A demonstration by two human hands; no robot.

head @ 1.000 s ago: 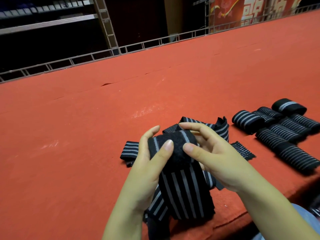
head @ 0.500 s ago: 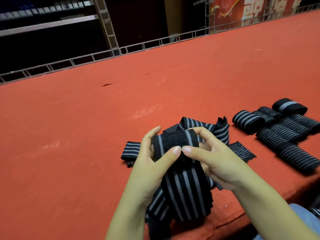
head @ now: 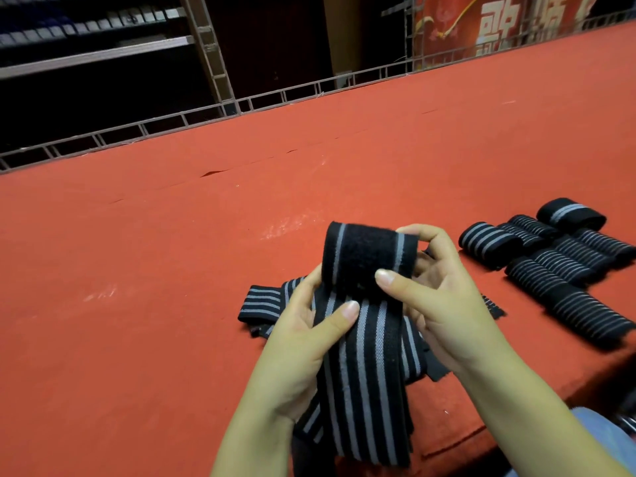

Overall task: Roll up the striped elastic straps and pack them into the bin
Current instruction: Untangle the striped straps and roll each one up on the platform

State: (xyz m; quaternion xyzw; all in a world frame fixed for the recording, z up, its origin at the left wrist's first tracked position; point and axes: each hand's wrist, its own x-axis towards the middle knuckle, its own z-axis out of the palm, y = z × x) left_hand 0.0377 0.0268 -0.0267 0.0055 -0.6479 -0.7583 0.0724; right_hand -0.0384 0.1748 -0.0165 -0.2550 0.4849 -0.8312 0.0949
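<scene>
- The red felt table (head: pixel 172 304) spreads out under your arms, with a metal rail (head: pixel 275 94) on its far edge.
- Finished rolled straps (head: pixel 564 263) lie together at your right, well clear of your hands.
- The striped elastic strap (head: pixel 364 339) is lifted above a loose pile of straps (head: pixel 261 304), its top curled over.
- Your right hand (head: pixel 444 297) pinches that curled end.
- Your left hand (head: pixel 303 339) grips the strap lower down, thumb laid across the stripes.
</scene>
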